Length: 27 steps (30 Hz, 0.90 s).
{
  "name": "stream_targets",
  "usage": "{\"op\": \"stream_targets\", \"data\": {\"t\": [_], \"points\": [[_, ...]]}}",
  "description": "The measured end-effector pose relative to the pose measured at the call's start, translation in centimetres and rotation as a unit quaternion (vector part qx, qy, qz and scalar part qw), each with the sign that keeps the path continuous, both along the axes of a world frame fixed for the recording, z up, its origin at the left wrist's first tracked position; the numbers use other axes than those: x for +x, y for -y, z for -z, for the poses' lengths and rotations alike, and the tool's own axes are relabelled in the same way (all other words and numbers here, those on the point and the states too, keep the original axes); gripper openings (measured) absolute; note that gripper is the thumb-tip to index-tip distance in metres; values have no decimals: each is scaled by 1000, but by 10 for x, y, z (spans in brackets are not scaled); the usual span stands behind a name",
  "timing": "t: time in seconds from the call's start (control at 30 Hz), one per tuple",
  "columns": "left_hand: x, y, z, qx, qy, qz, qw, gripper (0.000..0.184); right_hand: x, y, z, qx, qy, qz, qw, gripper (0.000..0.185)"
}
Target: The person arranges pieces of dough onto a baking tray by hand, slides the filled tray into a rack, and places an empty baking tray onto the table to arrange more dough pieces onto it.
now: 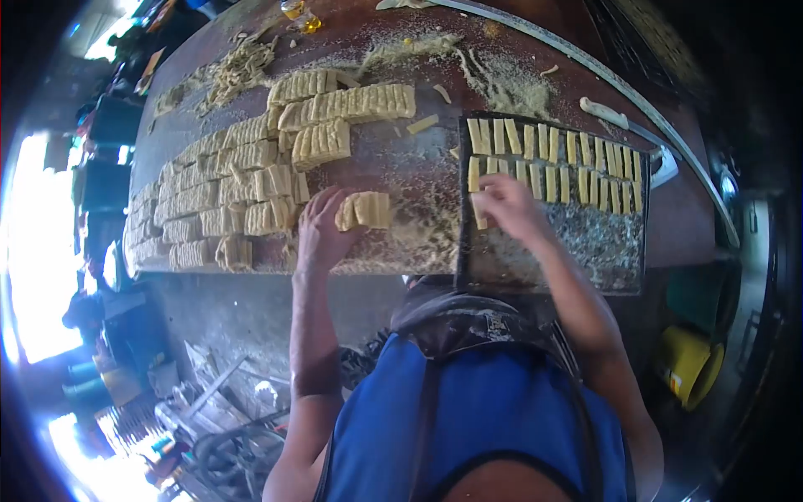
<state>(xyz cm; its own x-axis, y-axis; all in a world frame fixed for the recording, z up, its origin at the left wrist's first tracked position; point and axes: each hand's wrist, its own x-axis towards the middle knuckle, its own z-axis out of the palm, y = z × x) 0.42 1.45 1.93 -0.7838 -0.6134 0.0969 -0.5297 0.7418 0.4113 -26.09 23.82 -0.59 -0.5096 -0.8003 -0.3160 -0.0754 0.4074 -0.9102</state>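
left hand [324, 230] cupping a row of pale strips [370, 211], right hand [508, 207] pinched narrow over a tray [552, 259]

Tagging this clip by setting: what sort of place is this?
Probably a bakery workroom: dough strips stacked on a floury table, more laid in rows on a dark baking tray.

Noted pale yellow on the strips [571, 149] set out in rows, duller beige on the ridged stacks [364, 102]. Found dark ground with grey-white mottling on the tray [577, 263]; reddish-brown, speckled pale, on the table [682, 222]. Recorded plain blue with dark edging on the shirt [510, 393], white on the knife handle [604, 112], yellow on the tub [694, 366].
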Motion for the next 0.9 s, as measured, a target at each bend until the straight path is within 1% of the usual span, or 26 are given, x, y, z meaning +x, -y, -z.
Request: {"op": "stream_targets", "data": {"t": [0.03,0.07,0.1,0.13,0.17,0.2,0.27,0.3,0.33,0.4,0.43,0.47,0.53,0.57,0.6,0.67,0.7,0.73,0.8,0.83,0.87,0.9], "points": [[8,16,1,-11,52,9,999,71,30,29,7,28,17,-25,999,48],[14,24,6,-3,48,27,998,71,48,55,31,38,66,-81,994,53],[22,32,9,12,96,38,995,79,79,77,16,81,7,-29,996,54],[27,39,13,25,143,50,988,87,94,97,26,101,69,-29,992,56],[30,45,27,22,129,66,989,93,104,114,49,76,-21,4,997,52],[31,46,32,25,122,77,989,93,108,124,43,80,-27,15,996,52],[29,41,39,50,101,18,993,92,118,140,31,121,73,79,987,45],[29,40,41,27,85,22,996,90,122,150,34,123,103,123,979,41],[29,40,42,29,82,31,996,90,123,154,36,125,99,132,978,41],[27,37,41,34,73,28,996,87,120,162,32,216,-29,13,976,43],[28,36,41,30,61,19,997,83,126,163,34,196,-169,25,966,44],[30,34,44,33,57,24,998,83,129,164,34,200,-172,30,964,44],[33,35,52,17,28,12,999,81,133,167,30,181,-121,40,975,45],[33,33,55,9,20,1,1000,81,134,164,28,143,-34,53,988,45],[34,33,53,7,22,5,1000,81,134,163,37,141,-32,57,988,45],[33,34,47,17,46,1,999,81,130,168,62,136,52,54,988,44],[32,36,51,17,46,1,999,82,140,166,28,138,14,41,990,42],[32,37,52,16,46,1,999,82,149,169,33,137,13,41,990,42],[31,35,52,22,61,-5,998,88,162,175,46,167,-153,72,971,42],[31,37,53,23,58,-4,998,88,162,170,49,112,-238,45,964,41],[32,41,55,27,47,21,998,91,153,168,52,115,-241,49,962,41],[33,44,57,33,37,49,998,93,137,167,56,101,-119,19,988,41]]}}
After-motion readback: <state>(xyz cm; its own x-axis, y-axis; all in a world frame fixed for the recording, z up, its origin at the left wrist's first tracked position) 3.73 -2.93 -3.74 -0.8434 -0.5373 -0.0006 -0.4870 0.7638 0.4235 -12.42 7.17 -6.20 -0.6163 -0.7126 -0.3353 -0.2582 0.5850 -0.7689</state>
